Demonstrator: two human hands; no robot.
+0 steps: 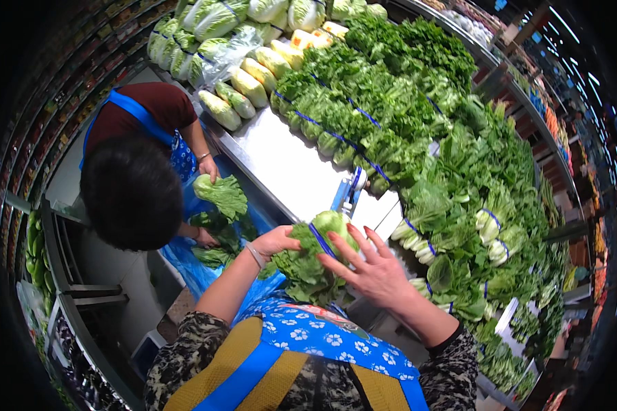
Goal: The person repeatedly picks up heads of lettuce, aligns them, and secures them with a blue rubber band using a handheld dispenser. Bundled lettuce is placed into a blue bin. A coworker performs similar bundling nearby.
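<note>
A head of leafy lettuce (308, 262) with a blue tape band (321, 240) around it is in front of my body, at the near edge of the white counter. My left hand (277, 241) grips its left side, thumb and fingers against the leaves. My right hand (375, 267) is spread over its right side, fingers apart, fingertips near the pale base and the band; whether they touch it is unclear. Just beyond the lettuce, a blue tape dispenser (343, 198) with a tape roll (360, 178) stands on the white counter (277, 149).
At left, a co-worker (133, 190) bends over a blue plastic bag (190, 251) of greens, one hand holding a lettuce (220, 194). Banded lettuces (339, 123) are stacked beyond the counter. Wrapped Chinese cabbages (249, 82) lie at the far left, bok choy (488, 226) at the right.
</note>
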